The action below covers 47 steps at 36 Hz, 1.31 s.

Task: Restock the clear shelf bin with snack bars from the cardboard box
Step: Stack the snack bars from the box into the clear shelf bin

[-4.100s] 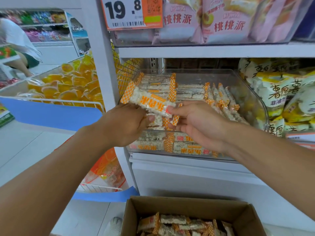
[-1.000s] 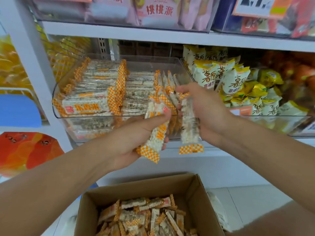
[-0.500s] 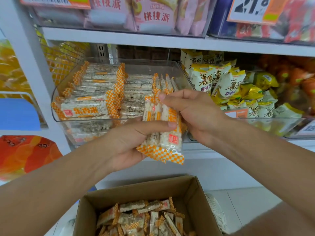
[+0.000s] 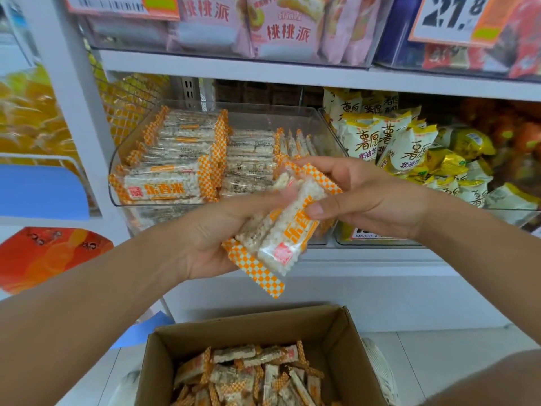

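Observation:
A small bundle of snack bars (image 4: 281,227), puffed rice in clear wrappers with orange checkered ends, is held in front of the clear shelf bin (image 4: 319,124). My left hand (image 4: 216,238) grips the bundle from the left and below. My right hand (image 4: 366,197) pinches its upper end, thumb on the front bar. The bin holds neat stacks of the same bars (image 4: 175,159) on its left and middle, with several standing on edge at its right. Below, the open cardboard box (image 4: 345,341) holds several loose bars (image 4: 248,373).
A second clear bin of yellow chip bags (image 4: 409,148) stands right of the snack bin. Pink packets (image 4: 287,27) and price tags (image 4: 450,16) fill the shelf above. A white shelf upright (image 4: 70,112) and an orange-filled wire basket (image 4: 32,118) lie to the left.
The bars I held apart in each hand a second ago are now brought together into one bundle, tilted diagonally, held by both hands.

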Motion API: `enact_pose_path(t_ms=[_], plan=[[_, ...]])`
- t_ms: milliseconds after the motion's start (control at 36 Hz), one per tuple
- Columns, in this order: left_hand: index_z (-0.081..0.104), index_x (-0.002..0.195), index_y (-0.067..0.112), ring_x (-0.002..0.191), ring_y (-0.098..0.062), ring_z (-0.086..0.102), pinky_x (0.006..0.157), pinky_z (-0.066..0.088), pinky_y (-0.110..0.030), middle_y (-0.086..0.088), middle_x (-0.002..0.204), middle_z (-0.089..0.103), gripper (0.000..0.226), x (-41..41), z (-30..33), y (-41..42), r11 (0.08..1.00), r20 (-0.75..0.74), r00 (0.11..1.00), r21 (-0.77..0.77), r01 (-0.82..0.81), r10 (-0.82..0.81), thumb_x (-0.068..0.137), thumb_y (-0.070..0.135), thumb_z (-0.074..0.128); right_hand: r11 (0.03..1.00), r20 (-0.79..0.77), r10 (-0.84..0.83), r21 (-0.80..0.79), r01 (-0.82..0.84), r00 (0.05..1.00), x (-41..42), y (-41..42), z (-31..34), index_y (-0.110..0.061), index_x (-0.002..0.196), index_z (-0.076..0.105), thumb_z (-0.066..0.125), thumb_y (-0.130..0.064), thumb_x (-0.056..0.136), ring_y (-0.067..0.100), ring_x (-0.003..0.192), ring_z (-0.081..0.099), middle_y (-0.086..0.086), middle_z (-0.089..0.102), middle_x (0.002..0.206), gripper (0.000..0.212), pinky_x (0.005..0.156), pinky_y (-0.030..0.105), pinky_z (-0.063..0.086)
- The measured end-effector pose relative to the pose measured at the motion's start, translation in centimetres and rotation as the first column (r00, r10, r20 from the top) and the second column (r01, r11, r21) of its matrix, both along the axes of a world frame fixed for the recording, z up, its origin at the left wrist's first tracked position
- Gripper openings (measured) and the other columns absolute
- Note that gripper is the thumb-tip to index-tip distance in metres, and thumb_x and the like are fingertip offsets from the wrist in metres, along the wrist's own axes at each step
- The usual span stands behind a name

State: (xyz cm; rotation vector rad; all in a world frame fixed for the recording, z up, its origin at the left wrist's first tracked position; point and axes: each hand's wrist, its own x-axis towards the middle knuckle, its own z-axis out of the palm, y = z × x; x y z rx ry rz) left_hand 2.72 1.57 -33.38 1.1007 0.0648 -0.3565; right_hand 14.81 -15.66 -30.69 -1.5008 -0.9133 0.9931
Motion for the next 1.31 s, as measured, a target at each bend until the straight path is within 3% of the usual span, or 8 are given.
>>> enact_pose_path(t_ms=[111, 278, 417, 556, 694, 861, 1028, 1306], plan=[[0.068, 0.120, 0.000, 0.109, -0.035, 0.064, 0.100, 0.047, -0.049, -0.018, 0.118, 0.070, 0.074, -0.5, 1.4, 0.2, 0.974, -0.053, 0.976, -0.079, -0.214, 0.210, 0.079, 0.060, 0.055, 0.987, -0.094, -0.120, 0.093, 0.129, 0.988, 0.6, -0.3, 0.5, -0.006, 0.130, 0.057, 0.068, 0.004, 0.076, 0.025, 0.112, 0.067, 0.014, 0.069, 0.123, 0.056, 0.090, 0.030, 0.057], [0.067, 0.101, 0.025, 0.096, -0.034, 0.071, 0.083, 0.058, -0.055, -0.009, 0.103, 0.074, 0.055, 0.0, 1.8, -1.4, 0.705, 0.240, 0.741, 0.227, -0.671, 0.628, 0.065, 0.067, 0.069, 0.942, -0.135, -0.270, 0.169, 0.291, 0.953, 0.3, 0.2, 0.0, -0.007, 0.126, 0.059, 0.068, -0.005, 0.075, 0.023, 0.109, 0.067, 0.016, 0.068, 0.125, 0.052, 0.093, 0.028, 0.055], [0.058, 0.106, 0.031, 0.057, 0.012, 0.053, 0.052, 0.044, -0.008, 0.021, 0.072, 0.059, 0.027, 0.2, 0.7, -2.1, 0.526, 0.446, 0.618, 0.326, -0.785, 0.647, 0.100, 0.051, 0.041, 0.957, -0.140, -0.212, 0.169, 0.234, 0.967, -0.7, 1.1, -0.6, -0.012, 0.134, 0.052, 0.065, -0.003, 0.077, 0.026, 0.115, 0.066, 0.012, 0.070, 0.124, 0.059, 0.097, 0.034, 0.055], [0.056, 0.114, 0.026, 0.044, -0.003, 0.043, 0.040, 0.034, -0.009, 0.004, 0.065, 0.045, 0.031, 0.3, 1.7, -1.4, 0.442, 0.543, 0.611, 0.422, -0.791, 0.576, 0.104, 0.044, 0.032, 0.972, -0.031, -0.208, 0.108, 0.210, 0.978, -0.1, 0.6, -0.1, -0.023, 0.141, 0.045, 0.069, -0.001, 0.075, 0.029, 0.116, 0.066, 0.010, 0.067, 0.128, 0.073, 0.094, 0.039, 0.057], [0.058, 0.113, 0.022, 0.084, 0.004, 0.057, 0.071, 0.039, -0.008, 0.012, 0.092, 0.065, 0.043, -0.2, 2.3, 3.4, -0.034, 0.841, 0.536, 0.539, -0.841, 0.078, 0.103, 0.053, 0.030, 0.926, -0.148, -0.321, 0.161, 0.343, 0.936, 0.9, 1.5, -0.1, -0.014, 0.132, 0.052, 0.070, 0.002, 0.074, 0.023, 0.100, 0.071, 0.011, 0.070, 0.119, 0.063, 0.081, 0.028, 0.060], [0.033, 0.152, 0.014, 0.146, -0.030, 0.027, 0.119, 0.024, -0.047, -0.013, 0.153, 0.040, 0.079, 0.2, 0.4, 10.7, -0.496, 0.465, 0.878, 0.738, -0.457, -0.117, 0.095, 0.064, 0.011, 0.742, -0.085, -0.649, 0.151, 0.654, 0.756, 4.2, 7.0, -0.2, -0.012, 0.129, 0.045, 0.073, 0.006, 0.083, 0.022, 0.096, 0.068, 0.013, 0.062, 0.115, 0.057, 0.085, 0.032, 0.060], [0.009, 0.159, 0.026, 0.153, -0.015, 0.006, 0.122, 0.004, -0.039, 0.004, 0.166, 0.011, 0.081, 0.1, -0.2, 11.2, -0.431, 0.303, 0.953, 0.861, -0.271, 0.007, 0.093, 0.071, 0.001, 0.686, 0.264, -0.701, -0.003, 0.728, 0.662, 11.4, 14.4, -1.0, -0.008, 0.123, 0.056, 0.085, -0.013, 0.077, 0.022, 0.104, 0.066, 0.012, 0.066, 0.120, 0.054, 0.092, 0.041, 0.058], [0.006, 0.157, 0.034, 0.152, -0.011, 0.005, 0.121, 0.007, -0.036, 0.008, 0.165, 0.011, 0.084, 0.3, -0.7, 11.6, -0.450, 0.331, 0.943, 0.837, -0.311, -0.037, 0.084, 0.071, -0.008, 0.813, 0.777, -0.171, -0.236, 0.532, 0.606, 14.5, 18.0, 1.0, -0.015, 0.148, 0.045, 0.078, -0.025, 0.086, 0.022, 0.123, 0.050, 0.008, 0.048, 0.147, 0.070, 0.090, 0.023, 0.039]])
